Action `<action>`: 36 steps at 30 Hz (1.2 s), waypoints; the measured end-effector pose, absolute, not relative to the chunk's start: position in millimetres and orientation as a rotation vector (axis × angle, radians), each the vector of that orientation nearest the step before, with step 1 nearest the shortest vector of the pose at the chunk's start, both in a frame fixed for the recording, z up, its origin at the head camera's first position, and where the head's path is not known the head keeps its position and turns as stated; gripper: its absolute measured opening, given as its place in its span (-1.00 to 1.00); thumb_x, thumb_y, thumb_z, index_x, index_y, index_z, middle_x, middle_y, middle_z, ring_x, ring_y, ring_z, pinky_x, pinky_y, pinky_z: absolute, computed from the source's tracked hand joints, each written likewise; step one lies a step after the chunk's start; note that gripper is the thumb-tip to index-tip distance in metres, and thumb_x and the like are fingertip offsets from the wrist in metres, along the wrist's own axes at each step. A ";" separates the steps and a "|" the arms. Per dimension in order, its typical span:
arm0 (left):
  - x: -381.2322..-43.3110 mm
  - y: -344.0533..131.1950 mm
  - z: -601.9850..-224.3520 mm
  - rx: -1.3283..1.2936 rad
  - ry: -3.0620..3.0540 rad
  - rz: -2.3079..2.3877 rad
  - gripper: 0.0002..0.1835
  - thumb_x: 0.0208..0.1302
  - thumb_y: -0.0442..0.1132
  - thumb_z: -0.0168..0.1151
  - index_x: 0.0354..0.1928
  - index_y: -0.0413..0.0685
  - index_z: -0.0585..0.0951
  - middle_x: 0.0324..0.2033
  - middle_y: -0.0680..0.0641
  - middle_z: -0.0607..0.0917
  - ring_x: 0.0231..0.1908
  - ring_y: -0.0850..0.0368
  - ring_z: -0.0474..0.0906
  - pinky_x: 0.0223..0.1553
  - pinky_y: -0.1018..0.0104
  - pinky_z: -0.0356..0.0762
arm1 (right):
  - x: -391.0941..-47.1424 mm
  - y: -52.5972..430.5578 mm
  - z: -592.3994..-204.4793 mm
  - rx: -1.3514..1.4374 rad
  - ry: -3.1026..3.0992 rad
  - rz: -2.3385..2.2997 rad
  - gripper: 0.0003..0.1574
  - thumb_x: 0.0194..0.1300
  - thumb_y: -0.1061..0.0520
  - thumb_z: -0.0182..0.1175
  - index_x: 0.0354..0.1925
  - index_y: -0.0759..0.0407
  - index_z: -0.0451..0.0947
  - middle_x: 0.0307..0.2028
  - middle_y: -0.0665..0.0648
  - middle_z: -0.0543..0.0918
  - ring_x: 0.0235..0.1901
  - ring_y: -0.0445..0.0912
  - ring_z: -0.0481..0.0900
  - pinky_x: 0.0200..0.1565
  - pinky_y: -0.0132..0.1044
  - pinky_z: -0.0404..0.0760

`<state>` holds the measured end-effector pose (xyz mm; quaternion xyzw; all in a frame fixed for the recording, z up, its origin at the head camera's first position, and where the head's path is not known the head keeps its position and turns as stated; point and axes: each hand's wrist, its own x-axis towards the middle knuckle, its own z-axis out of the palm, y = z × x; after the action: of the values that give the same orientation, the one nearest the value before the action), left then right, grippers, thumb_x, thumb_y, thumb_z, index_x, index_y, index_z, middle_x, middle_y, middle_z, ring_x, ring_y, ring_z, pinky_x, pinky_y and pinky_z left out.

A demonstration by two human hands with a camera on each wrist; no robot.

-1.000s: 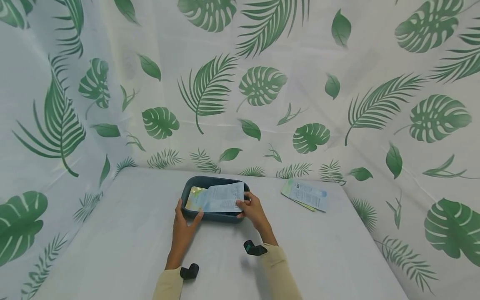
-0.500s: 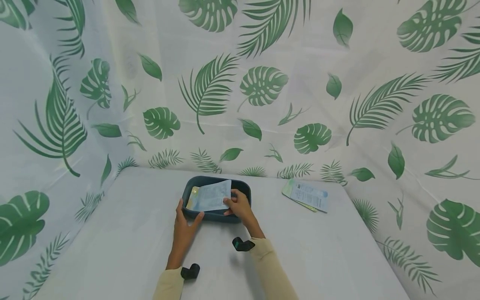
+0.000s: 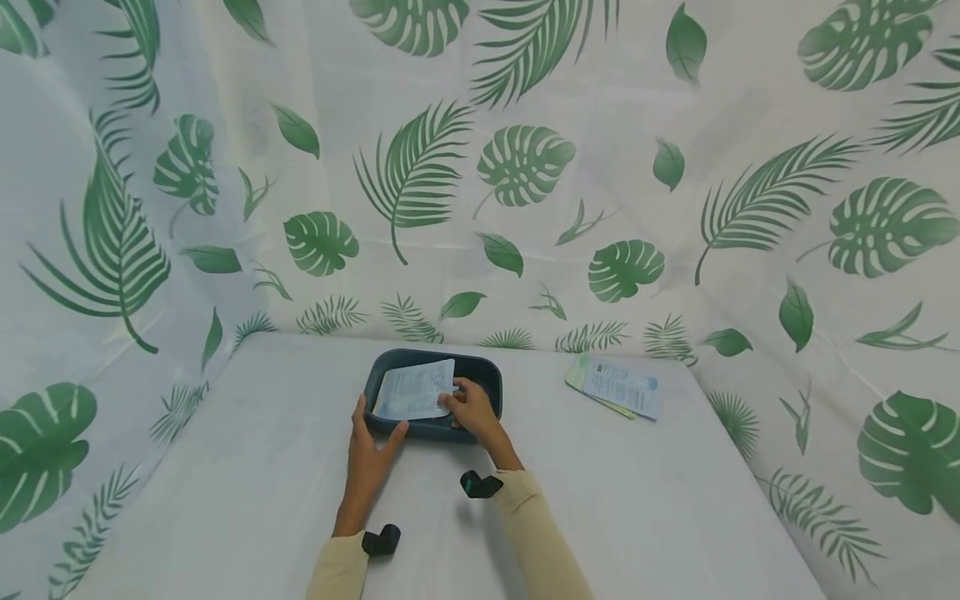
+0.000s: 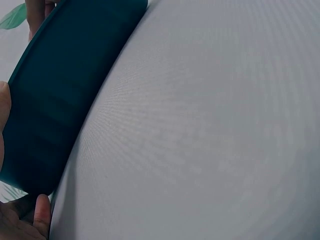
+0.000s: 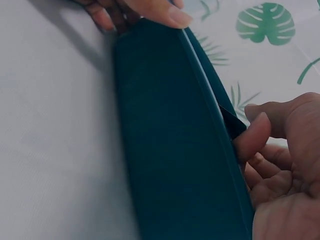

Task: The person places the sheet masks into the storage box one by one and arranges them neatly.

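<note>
A dark teal plastic bin stands on the white table, its front wall filling much of the left wrist view. My left hand grips its near left corner, thumb at the front rim and fingers along the left side. With my right hand I pinch the right end of a flat light-blue printed packet, which lies tilted inside the bin. In the right wrist view my right hand is over the rim, and a dark packet corner shows by the thumb. Whatever lies beneath the packet is hidden.
To the right on the table lies a small stack of flat packets, a light-blue one over a green-yellow one. A white curtain with green leaf prints hangs behind and on both sides.
My right hand has moved left with the packet, which now lies deeper in the bin and covers the yellow-gold packet seen beneath it before. The left hand keeps its place.
</note>
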<state>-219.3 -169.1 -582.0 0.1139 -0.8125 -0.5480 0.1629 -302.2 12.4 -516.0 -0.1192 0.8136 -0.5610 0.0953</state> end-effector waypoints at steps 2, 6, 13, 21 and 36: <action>-219.1 -169.1 -581.2 0.324 -2.324 -1.563 0.05 0.23 0.16 0.30 0.55 0.07 -0.12 0.53 -0.21 0.02 0.51 -0.22 -0.04 0.45 -0.19 0.03 | -301.7 12.0 -515.9 -0.355 2.472 -1.604 -0.48 0.40 0.15 0.14 0.25 0.35 0.40 -0.17 0.28 0.69 -0.57 -0.23 0.50 -0.54 -0.43 0.55; -218.3 -168.8 -579.4 0.318 -2.331 -1.574 0.05 0.24 0.17 0.29 0.56 0.08 -0.14 0.54 -0.20 0.00 0.52 -0.20 -0.07 0.46 -0.18 0.01 | -300.0 10.8 -515.9 -0.334 2.568 -1.513 -0.47 0.40 0.13 0.14 0.25 0.34 0.41 -0.18 0.24 0.64 -0.54 -0.20 0.52 -0.50 -0.41 0.56; -218.8 -168.4 -578.2 0.313 -2.319 -1.572 0.05 0.24 0.16 0.30 0.56 0.07 -0.14 0.53 -0.20 0.01 0.52 -0.20 -0.06 0.46 -0.17 0.01 | -296.9 6.9 -514.9 -0.309 2.690 -1.528 -0.51 0.38 0.19 0.16 0.20 0.40 0.44 -0.17 0.24 0.59 -0.35 -0.12 0.56 -0.43 -0.35 0.62; -218.4 -168.5 -579.2 0.314 -2.302 -1.573 0.06 0.22 0.18 0.31 0.55 0.07 -0.11 0.53 -0.19 0.01 0.52 -0.18 -0.06 0.46 -0.18 0.02 | -293.0 5.2 -518.7 -0.335 2.865 -1.551 -0.62 0.34 0.23 0.19 0.07 0.39 0.52 -0.22 0.23 0.60 -0.22 -0.01 0.59 -0.24 -0.22 0.64; -220.6 -172.4 -583.8 0.333 -2.321 -1.585 0.08 0.19 0.25 0.29 0.56 0.17 -0.14 0.54 -0.17 0.00 0.53 -0.16 -0.08 0.47 -0.17 0.00 | -292.7 0.1 -523.3 -0.288 2.996 -1.632 -0.71 0.29 0.28 0.19 -0.03 0.37 0.57 -0.13 0.33 0.58 -0.11 0.13 0.62 -0.02 0.07 0.56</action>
<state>-220.6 -172.4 -583.8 0.1164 -0.8102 -0.5532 0.1550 -292.7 0.1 -523.3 -0.0833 0.8664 -0.4719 -0.1405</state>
